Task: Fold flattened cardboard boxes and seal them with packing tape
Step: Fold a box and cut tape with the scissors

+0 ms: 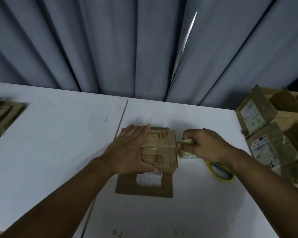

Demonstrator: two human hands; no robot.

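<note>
A small cardboard box [159, 150] stands near the middle of the white desk [58, 143], its lower flaps splayed toward the desk's near edge. The left hand [131, 150] lies flat and spread on the box's left side, pressing it down. The right hand [205, 145], just beside the box's right side, is closed around a tape roll [185, 152], with a strip running across the box top. Yellow-handled scissors [219, 170] lie under the right wrist. Taped boxes [272, 134] pile at the right edge; flattened cardboard [2, 115] sits at the left edge.
</note>
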